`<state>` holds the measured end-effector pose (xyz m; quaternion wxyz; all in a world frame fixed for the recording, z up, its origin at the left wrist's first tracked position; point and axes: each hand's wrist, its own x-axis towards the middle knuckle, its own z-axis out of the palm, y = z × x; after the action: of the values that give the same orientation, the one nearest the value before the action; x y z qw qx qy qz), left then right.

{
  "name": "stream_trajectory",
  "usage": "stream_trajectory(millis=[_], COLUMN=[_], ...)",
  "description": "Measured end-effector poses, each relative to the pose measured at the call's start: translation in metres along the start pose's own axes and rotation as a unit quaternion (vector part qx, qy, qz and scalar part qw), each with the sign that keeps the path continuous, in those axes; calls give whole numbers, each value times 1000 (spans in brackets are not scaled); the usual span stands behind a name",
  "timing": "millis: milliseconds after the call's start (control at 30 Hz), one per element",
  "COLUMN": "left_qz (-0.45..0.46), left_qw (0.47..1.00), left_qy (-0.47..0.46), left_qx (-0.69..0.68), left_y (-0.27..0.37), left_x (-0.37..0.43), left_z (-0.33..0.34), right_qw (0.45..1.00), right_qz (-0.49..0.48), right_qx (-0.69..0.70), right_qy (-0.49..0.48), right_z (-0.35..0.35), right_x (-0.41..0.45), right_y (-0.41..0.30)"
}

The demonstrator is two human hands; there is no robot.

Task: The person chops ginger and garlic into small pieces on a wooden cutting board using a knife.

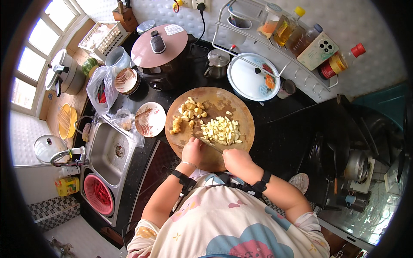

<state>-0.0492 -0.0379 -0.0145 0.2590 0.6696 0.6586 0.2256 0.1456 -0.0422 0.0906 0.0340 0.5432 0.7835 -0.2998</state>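
A round wooden cutting board (219, 96) lies on the dark counter. My right hand (238, 164) is closed around the handle of a kitchen knife (211, 145), whose blade points up and left over the board. At the blade's far end is my left hand (193, 151), fingers bent down to the board; whether they hold a piece is hidden. Sliced garlic (222, 130) forms a heap to the right of the blade. Whole peeled garlic cloves (192, 109) are piled at the upper left, with a piece of ginger root (176, 125) beside them.
Left of the board stand a patterned bowl (150, 119), plastic bags and a steel sink (106, 150) with red chillies in a pink colander (98, 193). Behind are an electric cooker (159, 48), a small metal pot (217, 63) and a lidded enamel basin (251, 77). A bottle rack (258, 38) hangs above.
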Motion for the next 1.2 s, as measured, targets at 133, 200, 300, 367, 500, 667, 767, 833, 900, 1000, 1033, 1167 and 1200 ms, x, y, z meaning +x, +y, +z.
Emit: stream_trajectory(millis=[133, 200, 300, 367, 500, 667, 767, 833, 900, 1000, 1033, 1167, 1200], left_qz=[-5, 2, -13, -11, -14, -3, -20, -27, -35, -15, -14, 10, 10], left_qw=[1000, 999, 1000, 1000, 999, 1000, 1000, 1000, 999, 999, 999, 999, 999], left_qy=[8, 12, 21, 22, 5, 23, -1, 5, 7, 28, 29, 44, 45], left_qx=[3, 30, 16, 2, 44, 0, 3, -2, -10, -4, -20, -20, -20], left_y=[3, 5, 6, 3, 0, -7, 0, 5, 7, 7, 5, 0, 1], left_x=[1, 0, -1, -2, 1, 2, 1, 0, 0, -1, -1, 1, 2], left_z=[-1, -3, -4, -2, 1, 8, 2, -3, -5, -4, -3, 1, 1], right_qw=[999, 1000, 999, 1000, 1000, 1000, 999, 999, 999, 999, 999, 999, 999], right_qz=[-6, -3, 22, 5, 1, -2, -3, -3, 0, -25, -25, -21, -21], right_qx=[14, 15, 16, 14, 14, 8, 26, 23, 21, 13, 15, 12, 12], right_qy=[29, 27, 21, 13, 2, 19, 20, 26, 30, 36, 35, 34, 35], right_z=[12, 6, -12, -20, -9, 12, 9, 5, -2, -6, -4, 11, 14], right_x=[11, 12, 2, -5, -6, 8, 11, 6, 1, -5, -4, 5, 8], right_y=[7, 7, -1, -5, -4, 1, 7, 5, 0, -5, -4, -1, 2])
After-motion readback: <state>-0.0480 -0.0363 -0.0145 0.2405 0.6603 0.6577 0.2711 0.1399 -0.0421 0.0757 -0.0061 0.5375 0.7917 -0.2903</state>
